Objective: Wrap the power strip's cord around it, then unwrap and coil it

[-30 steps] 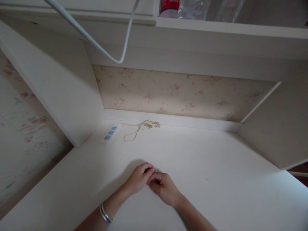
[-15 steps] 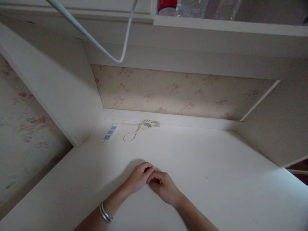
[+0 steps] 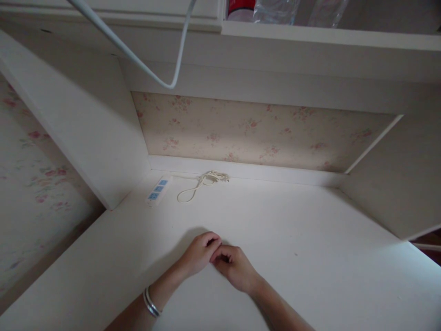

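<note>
My left hand (image 3: 200, 252) rests on the white desk (image 3: 303, 220), fingers curled inward, with a silver bangle (image 3: 151, 303) at the wrist. Against its fingertips lies my right hand (image 3: 236, 269), also loosely curled. The two hands touch in front of me, and no object shows in either one. Farther back on the desktop, ahead of the hands, is a white power strip (image 3: 158, 190) with blue socket faces. Its cream cord (image 3: 188, 196) runs to a gathered bundle beside it. Some fingers are hidden beneath the hands.
Side panels (image 3: 79, 124) stand at left and right. Floral wallpaper (image 3: 248, 131) covers the wall behind. Overhead is a shelf (image 3: 327, 37) holding a red container (image 3: 240, 10) and clear plastic packaging (image 3: 275, 10). A bent white tube (image 3: 138, 66) hangs in the upper left.
</note>
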`<state>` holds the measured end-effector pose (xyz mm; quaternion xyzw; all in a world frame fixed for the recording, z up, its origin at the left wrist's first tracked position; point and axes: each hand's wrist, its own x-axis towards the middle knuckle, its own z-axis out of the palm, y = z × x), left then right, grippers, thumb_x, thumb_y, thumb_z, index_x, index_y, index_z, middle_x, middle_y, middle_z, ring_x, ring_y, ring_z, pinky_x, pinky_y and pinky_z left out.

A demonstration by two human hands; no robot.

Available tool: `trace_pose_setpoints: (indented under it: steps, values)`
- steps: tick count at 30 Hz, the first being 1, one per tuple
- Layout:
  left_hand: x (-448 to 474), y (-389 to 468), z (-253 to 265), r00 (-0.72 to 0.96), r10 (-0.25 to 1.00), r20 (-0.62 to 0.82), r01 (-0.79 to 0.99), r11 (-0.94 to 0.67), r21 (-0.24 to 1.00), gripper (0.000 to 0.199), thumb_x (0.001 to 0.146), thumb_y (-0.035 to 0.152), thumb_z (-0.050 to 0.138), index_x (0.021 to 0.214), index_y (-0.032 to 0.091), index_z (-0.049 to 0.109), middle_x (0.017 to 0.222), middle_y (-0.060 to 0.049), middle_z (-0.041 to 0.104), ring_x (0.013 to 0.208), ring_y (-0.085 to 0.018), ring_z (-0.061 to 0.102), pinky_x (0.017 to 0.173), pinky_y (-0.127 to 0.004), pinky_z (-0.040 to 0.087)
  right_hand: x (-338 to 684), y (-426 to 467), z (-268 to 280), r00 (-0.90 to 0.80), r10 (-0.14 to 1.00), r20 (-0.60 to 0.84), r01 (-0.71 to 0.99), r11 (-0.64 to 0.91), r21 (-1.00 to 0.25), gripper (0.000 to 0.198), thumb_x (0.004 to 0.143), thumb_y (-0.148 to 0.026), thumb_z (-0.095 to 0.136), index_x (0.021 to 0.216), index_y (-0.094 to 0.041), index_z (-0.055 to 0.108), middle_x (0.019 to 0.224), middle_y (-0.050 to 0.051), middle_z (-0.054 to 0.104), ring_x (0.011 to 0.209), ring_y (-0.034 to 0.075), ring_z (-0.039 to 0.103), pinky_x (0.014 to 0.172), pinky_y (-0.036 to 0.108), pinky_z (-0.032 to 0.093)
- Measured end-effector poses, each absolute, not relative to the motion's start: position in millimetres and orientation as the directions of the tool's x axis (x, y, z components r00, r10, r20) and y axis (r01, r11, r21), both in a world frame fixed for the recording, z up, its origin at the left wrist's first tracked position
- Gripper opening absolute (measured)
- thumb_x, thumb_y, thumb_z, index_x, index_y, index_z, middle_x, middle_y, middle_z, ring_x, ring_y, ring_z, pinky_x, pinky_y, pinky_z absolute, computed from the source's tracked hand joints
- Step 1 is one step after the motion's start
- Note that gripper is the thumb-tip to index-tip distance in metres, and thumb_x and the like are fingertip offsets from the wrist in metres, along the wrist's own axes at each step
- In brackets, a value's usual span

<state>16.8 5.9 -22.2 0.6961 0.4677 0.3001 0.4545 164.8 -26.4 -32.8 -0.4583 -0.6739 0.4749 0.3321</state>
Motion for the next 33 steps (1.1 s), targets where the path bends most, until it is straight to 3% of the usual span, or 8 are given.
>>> trace_pose_setpoints:
  steps: [6, 10, 14, 18, 22, 33]
  values:
    - [16.8, 8.1, -24.9, 0.369, 0.928, 0.049, 0.416, -0.212, 0.884, 0.025, 0.086, 0.031, 0.044, 0.076, 0.018, 0.062, 0.075, -0.001, 0.064, 0.075, -0.016, 0.058, 0.068, -0.025, 0.043, 163.4, -29.6, -33.5, -0.340, 0.935, 0.099, 0.372, 0.230, -0.899, 0.021, 0.079, -0.013, 0.047, 0.080, -0.019, 0.067, 0.073, -0.002, 0.063, 0.064, 0.011, 0.053, 0.058, 0.021, 0.038]
    - [15.7, 10.6, -25.4, 0.332, 0.932, 0.148, 0.483, -0.303, 0.821, 0.025, 0.088, 0.028, 0.041, 0.080, 0.019, 0.062, 0.082, -0.003, 0.065, 0.079, -0.016, 0.058, 0.073, -0.026, 0.045, 167.8, -26.8, -33.6, -0.294, 0.910, 0.292, 0.541, 0.410, -0.734, 0.026, 0.082, -0.012, 0.043, 0.089, -0.022, 0.066, 0.089, 0.003, 0.067, 0.083, 0.015, 0.059, 0.077, 0.025, 0.044]
    - [10.2, 9.2, -25.7, 0.385, 0.871, 0.304, 0.635, -0.489, 0.598, 0.024, 0.090, 0.022, 0.040, 0.097, 0.021, 0.063, 0.099, -0.006, 0.064, 0.096, -0.018, 0.056, 0.088, -0.032, 0.043, 173.4, -20.7, -34.6, -0.275, 0.890, 0.363, 0.767, 0.431, -0.476, 0.033, 0.083, -0.014, 0.047, 0.111, -0.022, 0.062, 0.119, 0.007, 0.061, 0.110, 0.020, 0.052, 0.098, 0.035, 0.038]
    - [3.7, 5.7, -31.0, 0.442, 0.824, 0.354, 0.774, -0.550, 0.315, 0.030, 0.091, 0.024, 0.042, 0.117, 0.024, 0.057, 0.126, -0.006, 0.056, 0.119, -0.023, 0.045, 0.106, -0.045, 0.029, 173.6, -20.1, -37.2, -0.302, 0.899, 0.317, 0.854, 0.403, -0.328, 0.036, 0.091, -0.027, 0.042, 0.124, -0.026, 0.055, 0.133, 0.005, 0.053, 0.124, 0.023, 0.044, 0.107, 0.044, 0.028]
    - [0.3, 4.4, -36.8, 0.470, 0.821, 0.324, 0.809, -0.548, 0.213, 0.034, 0.094, 0.030, 0.037, 0.124, 0.027, 0.053, 0.133, -0.005, 0.052, 0.124, -0.023, 0.042, 0.106, -0.047, 0.027, 172.7, -21.9, -37.6, -0.325, 0.902, 0.286, 0.870, 0.403, -0.284, 0.037, 0.094, -0.032, 0.038, 0.128, -0.028, 0.053, 0.135, 0.004, 0.051, 0.126, 0.023, 0.042, 0.108, 0.046, 0.026]
    - [-0.6, 5.3, -36.9, 0.480, 0.817, 0.320, 0.810, -0.553, 0.197, 0.033, 0.094, 0.031, 0.037, 0.123, 0.027, 0.054, 0.132, -0.004, 0.053, 0.123, -0.022, 0.043, 0.106, -0.044, 0.028, 174.7, -20.9, -36.1, -0.329, 0.897, 0.297, 0.871, 0.409, -0.272, 0.035, 0.093, -0.031, 0.040, 0.125, -0.029, 0.055, 0.133, 0.004, 0.053, 0.125, 0.021, 0.044, 0.107, 0.043, 0.028]
